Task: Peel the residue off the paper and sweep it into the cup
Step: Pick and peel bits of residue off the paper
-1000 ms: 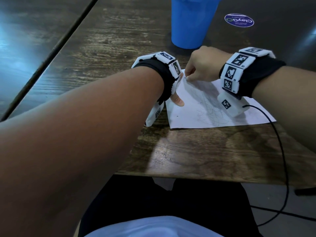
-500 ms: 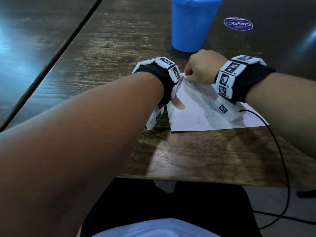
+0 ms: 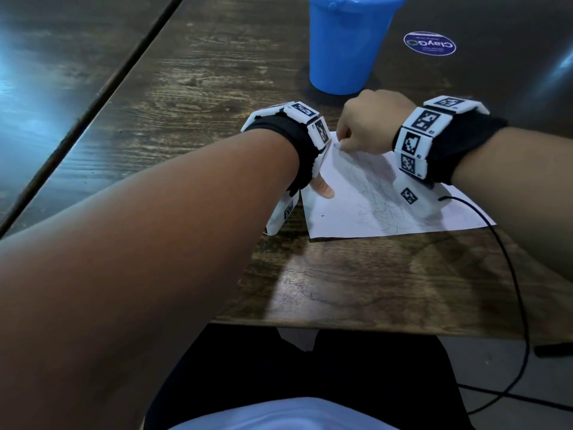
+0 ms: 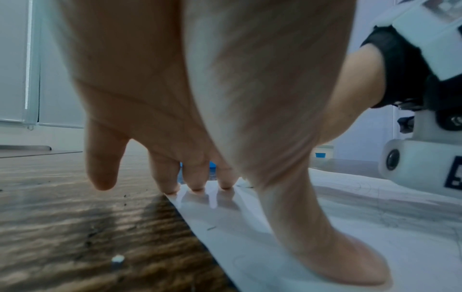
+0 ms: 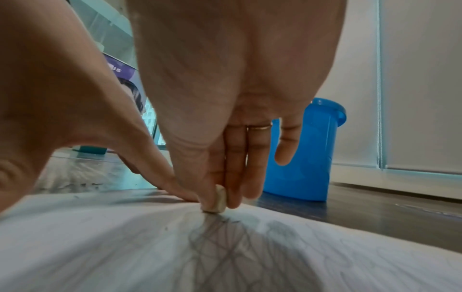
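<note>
A white paper with pencil scribbles lies near the table's front edge. My left hand presses its left edge flat, fingertips and thumb straight on the sheet. My right hand pinches a small whitish eraser between thumb and fingers and holds it down on the paper at its far left corner, at the top of the scribbles. Fine dark crumbs lie beside the eraser. The blue cup stands upright on the table just beyond the right hand.
The dark wooden table has a seam at the left and a round blue sticker right of the cup. A black cable runs from my right wrist over the front edge. Loose specks lie on the wood left of the paper.
My right hand has shifted only slightly with the eraser at the paper's far left corner. The left hand has stayed pressed on the paper.
</note>
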